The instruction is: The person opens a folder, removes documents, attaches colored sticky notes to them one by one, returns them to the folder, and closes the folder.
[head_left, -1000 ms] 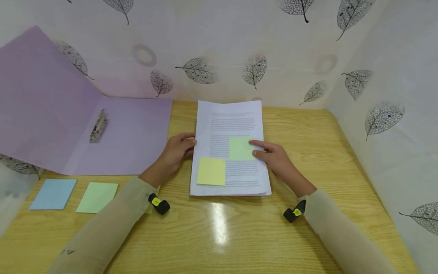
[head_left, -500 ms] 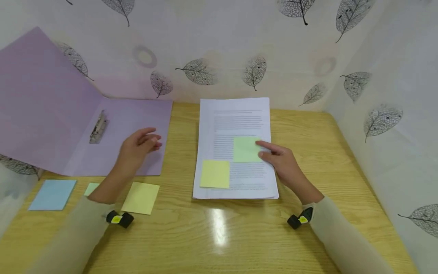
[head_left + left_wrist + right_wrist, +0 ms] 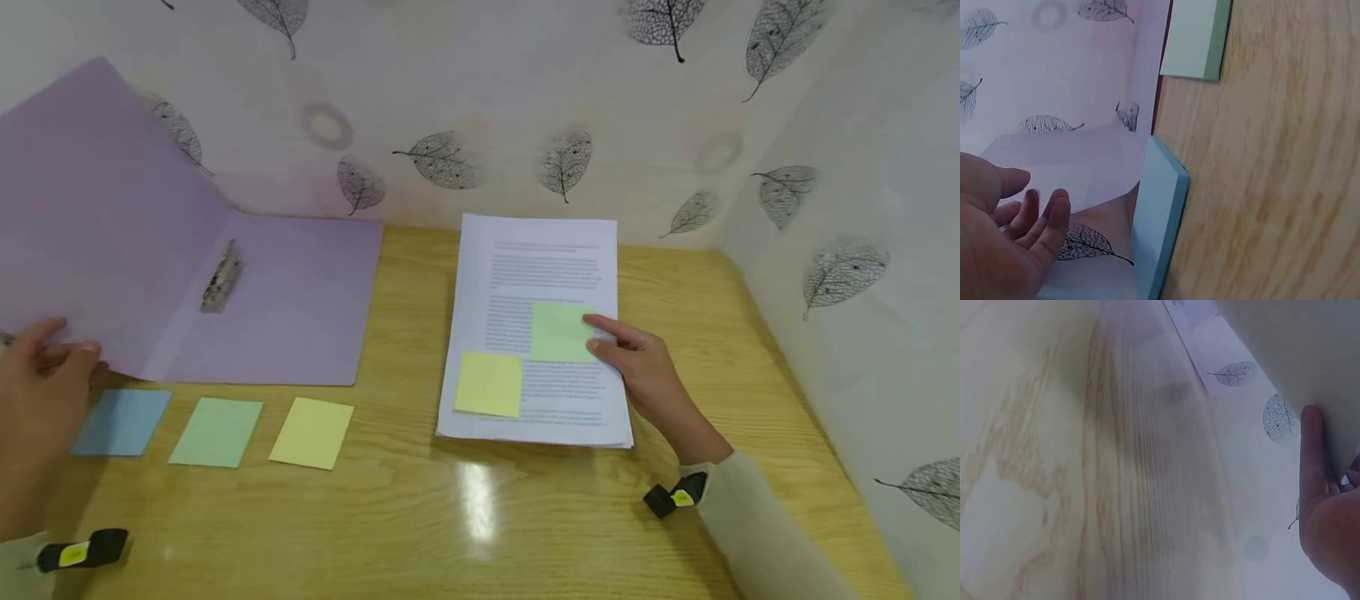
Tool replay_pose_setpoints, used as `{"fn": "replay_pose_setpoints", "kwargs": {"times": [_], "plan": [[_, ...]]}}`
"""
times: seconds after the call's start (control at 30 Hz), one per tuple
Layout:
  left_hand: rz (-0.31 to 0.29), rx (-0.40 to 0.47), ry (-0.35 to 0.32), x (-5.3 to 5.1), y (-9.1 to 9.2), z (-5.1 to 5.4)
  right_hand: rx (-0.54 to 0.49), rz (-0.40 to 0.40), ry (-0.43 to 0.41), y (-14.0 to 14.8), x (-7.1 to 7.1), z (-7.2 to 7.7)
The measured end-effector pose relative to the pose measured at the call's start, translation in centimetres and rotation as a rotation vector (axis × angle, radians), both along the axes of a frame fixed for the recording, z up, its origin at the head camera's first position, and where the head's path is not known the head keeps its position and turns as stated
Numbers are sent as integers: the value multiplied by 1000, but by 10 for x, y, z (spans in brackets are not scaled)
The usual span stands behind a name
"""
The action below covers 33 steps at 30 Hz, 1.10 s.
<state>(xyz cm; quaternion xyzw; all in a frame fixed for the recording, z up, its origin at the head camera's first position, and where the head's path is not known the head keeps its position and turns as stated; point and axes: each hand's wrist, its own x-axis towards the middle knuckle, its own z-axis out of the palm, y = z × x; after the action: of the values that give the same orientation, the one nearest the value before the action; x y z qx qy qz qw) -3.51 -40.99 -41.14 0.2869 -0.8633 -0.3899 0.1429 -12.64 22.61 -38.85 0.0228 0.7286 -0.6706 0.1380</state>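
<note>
A stack of printed paper [image 3: 551, 258] lies right of the middle of the table, bearing a green sticky note [image 3: 562, 332] and a yellow sticky note [image 3: 487, 383]. My right hand [image 3: 652, 371] holds the stack's right edge; in the right wrist view the thumb [image 3: 1312, 444] lies along the sheets while the other fingers are mostly hidden. At the far left, my left hand [image 3: 45, 400] is beside the raised cover of an open purple folder [image 3: 300, 300]. Its fingers [image 3: 1054, 228] are loosely bent with nothing between them; whether they touch the cover I cannot tell.
Along the folder's front edge sit a blue sticky note pad [image 3: 123, 423], a green pad [image 3: 217, 432] and a yellow pad [image 3: 311, 433]. The folder has a metal clip [image 3: 222, 279] near its spine. A leaf-patterned cloth [image 3: 480, 100] rises behind the wooden table [image 3: 375, 533].
The left hand has let go of the paper stack and travelled left across the folder to its cover. Still held by the right hand, the stack has shifted slightly right.
</note>
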Motion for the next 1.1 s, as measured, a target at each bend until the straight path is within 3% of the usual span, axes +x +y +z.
{"fn": "replay_pose_setpoints", "kwargs": {"times": [0.1, 0.27, 0.43, 0.67, 0.77, 0.9, 1.1], "plan": [[23, -1, 10, 2, -11, -5, -20, -8, 4, 0, 0, 0], [53, -102, -54, -3, -11, -5, -42, 2, -10, -3, 0, -2], [-16, -179, -114, -13, -7, 2, -43, -2, -12, -3, 1, -4], [-97, -302, -64, -13, 5, 5, -31, 9, -20, -1, 2, -4], [-124, -296, -58, -11, 18, 7, -20, 3, -19, 1, 3, -2], [-183, -203, -38, -9, 33, 6, -9, -2, -6, 2, 3, 0], [-267, -72, 47, -3, 66, 3, -21, -5, -1, 3, 3, -1]]}}
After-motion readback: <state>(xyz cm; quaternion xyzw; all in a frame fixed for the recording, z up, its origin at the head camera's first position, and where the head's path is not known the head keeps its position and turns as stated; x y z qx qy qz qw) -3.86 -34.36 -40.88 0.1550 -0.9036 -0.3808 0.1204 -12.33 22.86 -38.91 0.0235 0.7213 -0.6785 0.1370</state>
